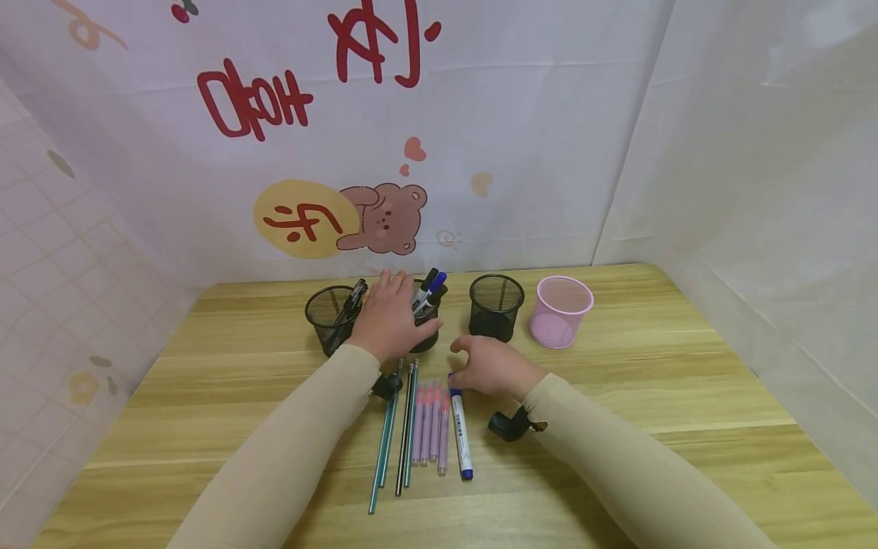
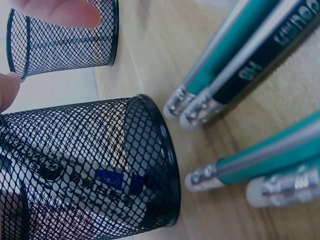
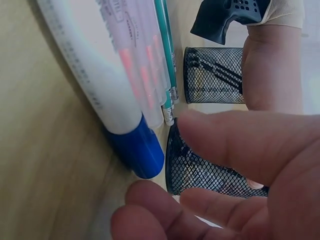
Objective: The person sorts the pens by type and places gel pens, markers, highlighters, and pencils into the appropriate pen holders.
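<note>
My left hand [image 1: 391, 316] is over a black mesh pen cup [image 1: 427, 335], fingers stretched forward and thumb out to the right. Whether it touches the cup is hard to tell. Inside that cup stand several whiteboard markers [image 1: 427, 293]. My right hand [image 1: 499, 364] is beside the blue-capped end of a white whiteboard marker [image 1: 461, 435] lying on the table. In the right wrist view, its thumb and fingers [image 3: 215, 137] are apart near the blue cap [image 3: 145, 152], with nothing gripped. Left of the marker lie several purple pens [image 1: 430, 427] with pink parts, then several pencils [image 1: 388, 435].
On the far left, another black mesh cup [image 1: 329, 314] holds dark pens [image 1: 353, 301]. Right of the marker cup stand a black mesh cup [image 1: 495, 309] and a pink mesh cup [image 1: 559, 316]. A printed cloth [image 1: 521, 152] hangs behind the wooden table [image 1: 658, 381].
</note>
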Demonstrator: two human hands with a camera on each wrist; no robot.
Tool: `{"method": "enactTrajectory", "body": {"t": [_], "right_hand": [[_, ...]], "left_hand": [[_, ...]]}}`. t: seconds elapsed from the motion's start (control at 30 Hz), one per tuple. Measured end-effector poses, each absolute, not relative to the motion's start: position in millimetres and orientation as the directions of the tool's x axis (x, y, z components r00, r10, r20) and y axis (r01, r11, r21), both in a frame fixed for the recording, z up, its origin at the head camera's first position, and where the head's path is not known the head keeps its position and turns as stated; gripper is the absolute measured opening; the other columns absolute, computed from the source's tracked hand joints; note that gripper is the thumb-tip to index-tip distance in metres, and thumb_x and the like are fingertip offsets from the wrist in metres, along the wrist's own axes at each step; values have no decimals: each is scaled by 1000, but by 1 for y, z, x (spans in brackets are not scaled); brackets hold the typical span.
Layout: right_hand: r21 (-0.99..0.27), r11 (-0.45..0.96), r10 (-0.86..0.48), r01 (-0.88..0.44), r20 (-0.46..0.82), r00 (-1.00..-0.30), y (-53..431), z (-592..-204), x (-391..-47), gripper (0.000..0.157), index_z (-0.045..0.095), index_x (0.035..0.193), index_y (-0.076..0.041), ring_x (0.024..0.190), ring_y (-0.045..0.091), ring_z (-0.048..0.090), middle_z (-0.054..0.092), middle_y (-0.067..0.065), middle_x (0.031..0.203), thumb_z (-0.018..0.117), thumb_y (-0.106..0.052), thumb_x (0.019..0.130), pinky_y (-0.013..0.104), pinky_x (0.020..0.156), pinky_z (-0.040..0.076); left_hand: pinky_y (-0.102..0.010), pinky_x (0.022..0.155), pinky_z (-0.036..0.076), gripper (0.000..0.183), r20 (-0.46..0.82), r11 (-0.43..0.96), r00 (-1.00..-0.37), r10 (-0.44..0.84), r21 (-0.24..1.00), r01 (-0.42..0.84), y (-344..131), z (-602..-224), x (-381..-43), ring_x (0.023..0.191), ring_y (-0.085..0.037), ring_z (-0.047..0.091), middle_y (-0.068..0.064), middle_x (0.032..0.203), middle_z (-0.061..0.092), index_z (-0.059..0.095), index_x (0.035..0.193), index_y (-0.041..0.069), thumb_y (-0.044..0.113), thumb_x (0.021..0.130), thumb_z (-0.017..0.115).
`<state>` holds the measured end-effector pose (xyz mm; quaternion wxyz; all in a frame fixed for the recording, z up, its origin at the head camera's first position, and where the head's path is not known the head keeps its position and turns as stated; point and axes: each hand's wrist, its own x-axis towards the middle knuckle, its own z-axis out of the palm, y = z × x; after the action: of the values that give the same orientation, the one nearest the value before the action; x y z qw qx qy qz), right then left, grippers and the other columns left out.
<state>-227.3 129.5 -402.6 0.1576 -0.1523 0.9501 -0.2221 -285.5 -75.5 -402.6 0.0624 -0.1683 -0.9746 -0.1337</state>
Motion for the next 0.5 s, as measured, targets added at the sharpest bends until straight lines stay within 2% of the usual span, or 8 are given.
{"method": "enactTrajectory", "body": {"t": [0.13,0.3,0.5], "right_hand": [[-463,857,-374,-226,-259,-891,131,-405,-227,60,65,139,-8,129,30,64,68,15,139,85,-32,87,51,113,51],[-458,856,-397,-241,-283,-873,132,-407,-226,64,65,137,-7,124,27,65,68,14,138,89,-33,84,49,113,51],[-444,858,-410,-257,-292,-864,132,-405,-222,61,66,133,-7,106,20,65,71,10,127,90,-31,82,47,108,53]], "left_hand": [[-56,134,12,101,162,906,-936,312,247,344,-76,-403,-285,164,-42,13,-19,172,30,33,163,2,69,93,64],[-55,134,11,103,153,908,-937,314,241,343,-76,-403,-286,164,-41,10,-19,172,29,32,164,3,74,93,58],[-56,133,14,104,161,911,-935,317,221,347,-76,-404,-287,164,-42,12,-19,172,30,33,163,4,76,93,56]]}}
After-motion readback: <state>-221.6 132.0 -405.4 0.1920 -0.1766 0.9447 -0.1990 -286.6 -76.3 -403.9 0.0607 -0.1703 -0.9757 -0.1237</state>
